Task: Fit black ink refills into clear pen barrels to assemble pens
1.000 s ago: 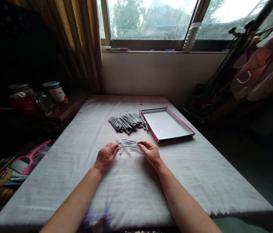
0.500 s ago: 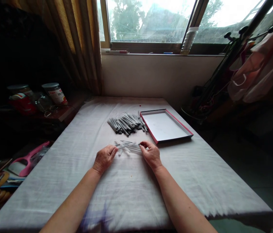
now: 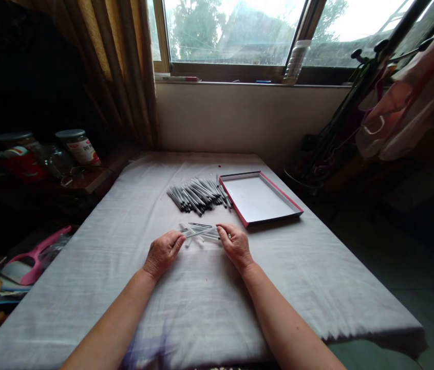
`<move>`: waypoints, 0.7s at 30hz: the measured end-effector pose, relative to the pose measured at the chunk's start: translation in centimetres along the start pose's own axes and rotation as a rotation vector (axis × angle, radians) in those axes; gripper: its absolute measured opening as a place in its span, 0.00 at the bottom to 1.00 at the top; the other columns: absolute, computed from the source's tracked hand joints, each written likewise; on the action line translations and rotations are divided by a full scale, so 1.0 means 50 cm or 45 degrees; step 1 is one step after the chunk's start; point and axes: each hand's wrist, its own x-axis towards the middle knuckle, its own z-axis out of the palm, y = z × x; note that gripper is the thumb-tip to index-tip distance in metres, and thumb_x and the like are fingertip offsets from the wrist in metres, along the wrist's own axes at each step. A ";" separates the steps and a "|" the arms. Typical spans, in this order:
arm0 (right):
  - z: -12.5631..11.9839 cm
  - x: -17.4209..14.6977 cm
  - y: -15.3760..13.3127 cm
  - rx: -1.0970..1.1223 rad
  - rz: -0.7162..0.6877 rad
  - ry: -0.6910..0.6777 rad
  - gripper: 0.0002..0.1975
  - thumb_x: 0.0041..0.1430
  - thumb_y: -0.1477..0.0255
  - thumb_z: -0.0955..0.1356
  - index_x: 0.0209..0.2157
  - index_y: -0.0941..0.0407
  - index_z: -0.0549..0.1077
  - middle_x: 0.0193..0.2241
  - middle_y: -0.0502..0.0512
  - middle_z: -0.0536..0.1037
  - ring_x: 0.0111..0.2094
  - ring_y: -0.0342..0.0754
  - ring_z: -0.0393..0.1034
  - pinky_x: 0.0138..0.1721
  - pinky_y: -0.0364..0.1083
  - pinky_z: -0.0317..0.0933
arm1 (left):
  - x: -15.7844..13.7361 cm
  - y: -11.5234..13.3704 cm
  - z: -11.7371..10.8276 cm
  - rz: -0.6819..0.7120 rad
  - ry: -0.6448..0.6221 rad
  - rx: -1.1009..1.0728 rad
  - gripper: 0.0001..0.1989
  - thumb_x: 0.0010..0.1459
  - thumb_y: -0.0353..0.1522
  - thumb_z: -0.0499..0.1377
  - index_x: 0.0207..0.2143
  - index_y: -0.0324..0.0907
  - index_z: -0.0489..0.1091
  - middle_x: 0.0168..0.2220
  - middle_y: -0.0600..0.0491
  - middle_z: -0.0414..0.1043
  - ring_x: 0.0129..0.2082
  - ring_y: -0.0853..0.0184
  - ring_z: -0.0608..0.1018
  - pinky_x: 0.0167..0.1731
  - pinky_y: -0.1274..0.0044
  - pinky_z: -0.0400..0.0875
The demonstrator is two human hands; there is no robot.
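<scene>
1. The left hand [image 3: 164, 252], left of the shallow tray [image 3: 274, 220] and nearer the person, has thumb and fingertips pinched on one end of a thin clear tube [image 3: 201, 232]. Should that light grip roll, the tube could twist free, being slim and probably smooth.
2. The right hand [image 3: 236, 245], just on the near side of the tray's closest left corner, is closed at the tube's other end; its fingers hide the exact contact. An uneven pull or push between the two hands could bend the tube or make it spring out.
3. Loose tubes [image 3: 198, 238] lie crossed on the bench [image 3: 317, 277] beneath the held one, left of the tray's near corner. A dropped tube would be hard to tell from these, and a low wrist could scatter them.
4. The pile of pens [image 3: 197, 195], dark ends mostly towards the person, sits along the tray's left wall. A careless reach might set the upper ones rolling, since they rest across one another.
5. A sideways swing of the right forearm could knock the tray, shoving its left wall into the pens beside it.
</scene>
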 end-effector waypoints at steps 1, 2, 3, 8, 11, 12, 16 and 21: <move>0.001 -0.001 -0.004 0.074 -0.008 -0.018 0.13 0.60 0.64 0.64 0.35 0.52 0.80 0.34 0.56 0.81 0.35 0.50 0.73 0.40 0.47 0.65 | 0.000 0.001 0.000 0.011 -0.006 -0.003 0.19 0.65 0.42 0.47 0.33 0.44 0.74 0.31 0.52 0.77 0.31 0.67 0.78 0.34 0.78 0.70; 0.003 -0.002 -0.006 0.144 -0.001 -0.031 0.12 0.59 0.64 0.65 0.34 0.52 0.80 0.33 0.56 0.81 0.35 0.51 0.74 0.40 0.48 0.65 | 0.000 0.002 -0.001 0.020 -0.010 -0.006 0.18 0.65 0.42 0.48 0.34 0.44 0.74 0.31 0.52 0.77 0.31 0.67 0.78 0.34 0.78 0.70; 0.006 -0.003 -0.007 0.212 0.026 -0.039 0.12 0.58 0.64 0.66 0.33 0.53 0.80 0.33 0.56 0.81 0.35 0.51 0.74 0.39 0.48 0.66 | 0.001 0.004 -0.001 0.025 -0.011 -0.007 0.18 0.65 0.42 0.48 0.34 0.44 0.73 0.31 0.52 0.77 0.31 0.67 0.78 0.34 0.78 0.70; 0.015 -0.001 0.001 0.526 0.314 -0.068 0.14 0.52 0.59 0.70 0.27 0.56 0.80 0.23 0.54 0.79 0.26 0.47 0.70 0.30 0.46 0.64 | 0.003 0.004 -0.001 0.006 -0.041 -0.033 0.18 0.65 0.42 0.48 0.34 0.44 0.73 0.31 0.52 0.77 0.32 0.67 0.78 0.34 0.78 0.70; 0.007 0.007 0.006 0.602 0.412 0.020 0.17 0.50 0.56 0.70 0.24 0.58 0.79 0.19 0.52 0.76 0.20 0.43 0.65 0.24 0.43 0.60 | 0.004 -0.002 -0.001 -0.023 -0.041 -0.072 0.19 0.65 0.44 0.47 0.34 0.44 0.73 0.32 0.51 0.77 0.33 0.66 0.78 0.35 0.77 0.71; 0.002 0.012 0.008 0.611 0.434 0.075 0.18 0.49 0.56 0.70 0.24 0.58 0.78 0.18 0.52 0.75 0.20 0.43 0.63 0.23 0.43 0.59 | 0.004 -0.005 -0.001 -0.037 -0.024 -0.085 0.19 0.65 0.44 0.47 0.34 0.44 0.73 0.32 0.51 0.77 0.32 0.66 0.78 0.35 0.77 0.71; -0.021 0.032 0.023 0.620 0.542 0.318 0.18 0.47 0.55 0.71 0.27 0.58 0.77 0.19 0.52 0.75 0.19 0.42 0.63 0.21 0.42 0.57 | 0.005 -0.017 -0.010 -0.093 0.068 -0.088 0.19 0.64 0.44 0.48 0.33 0.44 0.72 0.29 0.53 0.75 0.29 0.67 0.77 0.32 0.78 0.70; -0.028 0.048 0.044 0.670 0.692 0.413 0.20 0.44 0.54 0.72 0.28 0.58 0.76 0.22 0.54 0.77 0.19 0.41 0.64 0.19 0.41 0.55 | 0.007 -0.037 -0.026 -0.201 0.155 -0.028 0.17 0.63 0.44 0.49 0.33 0.44 0.72 0.29 0.53 0.75 0.30 0.66 0.77 0.32 0.78 0.69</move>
